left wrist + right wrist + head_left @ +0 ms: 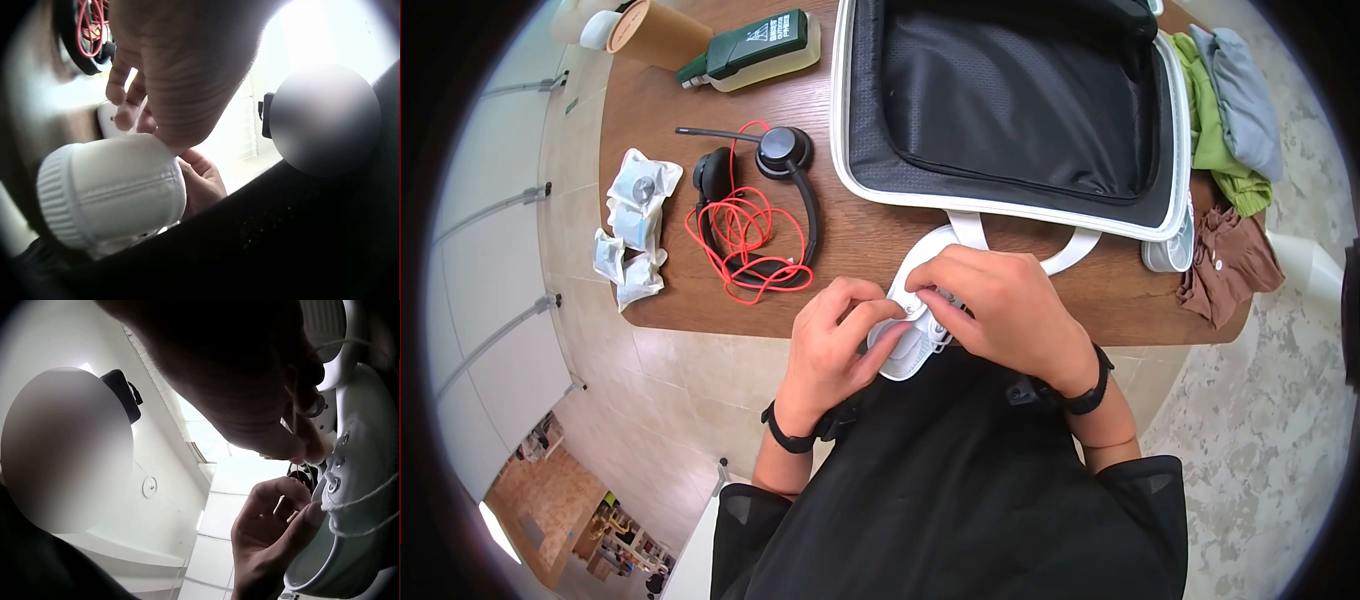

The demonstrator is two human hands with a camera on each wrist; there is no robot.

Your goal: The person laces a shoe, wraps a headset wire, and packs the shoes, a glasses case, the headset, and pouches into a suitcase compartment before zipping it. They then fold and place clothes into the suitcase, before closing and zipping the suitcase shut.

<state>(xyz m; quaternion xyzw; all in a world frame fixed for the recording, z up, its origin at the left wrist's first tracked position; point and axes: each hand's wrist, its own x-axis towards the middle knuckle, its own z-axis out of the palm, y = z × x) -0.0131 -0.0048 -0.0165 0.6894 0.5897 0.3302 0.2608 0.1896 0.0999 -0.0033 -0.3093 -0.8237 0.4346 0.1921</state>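
Note:
A white lace-up shoe (903, 362) is between my two hands at the table's front edge. Its stitched heel and ribbed sole (53, 194) fill the lower left of the left wrist view. In the right wrist view, metal eyelets run along the shoe (369, 437), and loose white lace (369, 499) loops out from it. My left hand (830, 335) grips the shoe's edge by the eyelets with thumb and fingers. From the other side my right hand (1005, 300) pinches the lace just above the eyelets; its fingertips are partly in shadow.
An open black suitcase (1020, 110) with white trim lies behind my hands. Left stand a headset (783, 150) with red cable, white packets (638, 225), a green-capped bottle (765, 50) and a brown cup (655, 35). Folded clothes (1230, 255) lie right.

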